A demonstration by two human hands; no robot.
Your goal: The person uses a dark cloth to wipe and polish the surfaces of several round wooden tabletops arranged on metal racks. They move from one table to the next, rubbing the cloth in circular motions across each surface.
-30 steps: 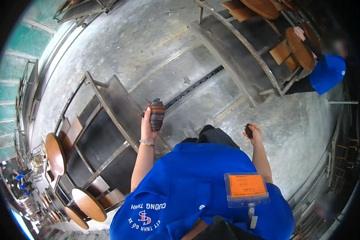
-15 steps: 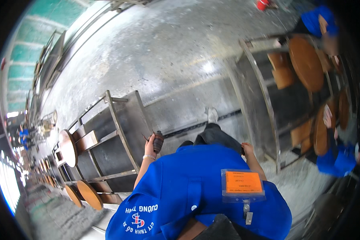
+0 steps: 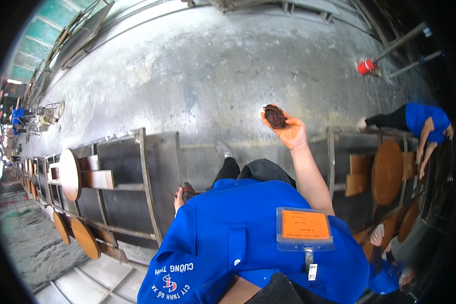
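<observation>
My right hand (image 3: 293, 134) is stretched out ahead, its palm and fingers stained orange. In it sits a dark brown crumpled rag (image 3: 275, 116), with the fingers curled around its edges. My left hand (image 3: 179, 201) is low beside my body, partly hidden by my blue sleeve. Its fingers are closed on a dark brown stained bottle (image 3: 188, 192), of which only the upper part shows.
At left a metal rack (image 3: 146, 187) carries round wooden tops (image 3: 70, 175) and small boards. Another rack (image 3: 331, 157) at right holds a brown oval top (image 3: 387, 172). Co-workers in blue (image 3: 425, 119) stand beside it. A red bucket (image 3: 365, 66) is on the concrete floor (image 3: 197, 96).
My right hand has swung up and forward from my side, bringing the rag into sight. My left hand has drawn back closer to my body with the bottle. The view has turned and moved along the aisle.
</observation>
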